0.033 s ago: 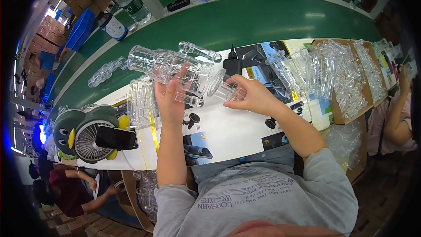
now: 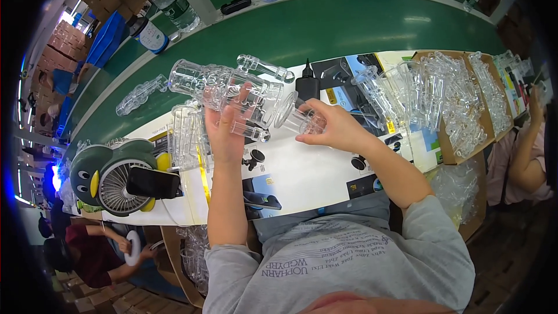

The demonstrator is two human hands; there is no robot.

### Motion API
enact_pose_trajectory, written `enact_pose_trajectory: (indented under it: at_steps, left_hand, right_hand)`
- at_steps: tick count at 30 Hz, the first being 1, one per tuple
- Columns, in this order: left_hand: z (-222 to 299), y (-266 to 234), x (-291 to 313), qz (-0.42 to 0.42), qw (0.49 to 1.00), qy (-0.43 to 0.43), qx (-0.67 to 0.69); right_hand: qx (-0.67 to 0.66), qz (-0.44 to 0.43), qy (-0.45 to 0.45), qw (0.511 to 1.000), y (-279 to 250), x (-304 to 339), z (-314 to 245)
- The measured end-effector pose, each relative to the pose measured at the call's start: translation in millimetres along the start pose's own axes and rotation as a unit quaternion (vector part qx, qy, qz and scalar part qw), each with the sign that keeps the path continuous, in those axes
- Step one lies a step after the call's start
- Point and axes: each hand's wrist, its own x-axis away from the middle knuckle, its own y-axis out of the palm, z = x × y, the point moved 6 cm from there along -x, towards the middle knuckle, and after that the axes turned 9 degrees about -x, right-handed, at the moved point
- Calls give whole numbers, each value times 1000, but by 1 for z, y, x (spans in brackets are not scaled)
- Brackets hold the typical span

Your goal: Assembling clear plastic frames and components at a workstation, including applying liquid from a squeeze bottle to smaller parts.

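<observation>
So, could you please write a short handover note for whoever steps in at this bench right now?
Left hand: raised, holding a long stack of clear plastic cups on its side above the bench.
Right hand: gripping a single clear plastic cup at the open end of that stack, close to it; whether it touches cannot be told.
Around them: more clear pieces upright at the left, a large batch in the cardboard tray at the right, a black bottle behind the hands, a penguin-shaped fan with a phone leaning on it.
Done: a long stack is nested.
Left: the tray is full of loose pieces.
</observation>
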Motion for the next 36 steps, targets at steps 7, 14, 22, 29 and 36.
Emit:
enact_pose_trajectory:
  at_steps: [7,14,22,29,36]
  left_hand:
    - [-6,4,2,-42,999,-20,-6]
    - [-8,3,3,-31,999,-28,-30]
    - [-7,7,3,-33,999,-29,-30]
    - [-8,6,3,-38,999,-32,-12]
    - [-7,7,2,-55,998,-31,-1]
  right_hand:
    - [-11,-17,22,1000,3,1,-1]
    - [-18,-25,26,999,3,0,-1]
    - [-26,-28,18,999,4,1,0]
    - [-26,-31,20,999,4,1,1]
    - [-45,-41,31,998,4,1,0]
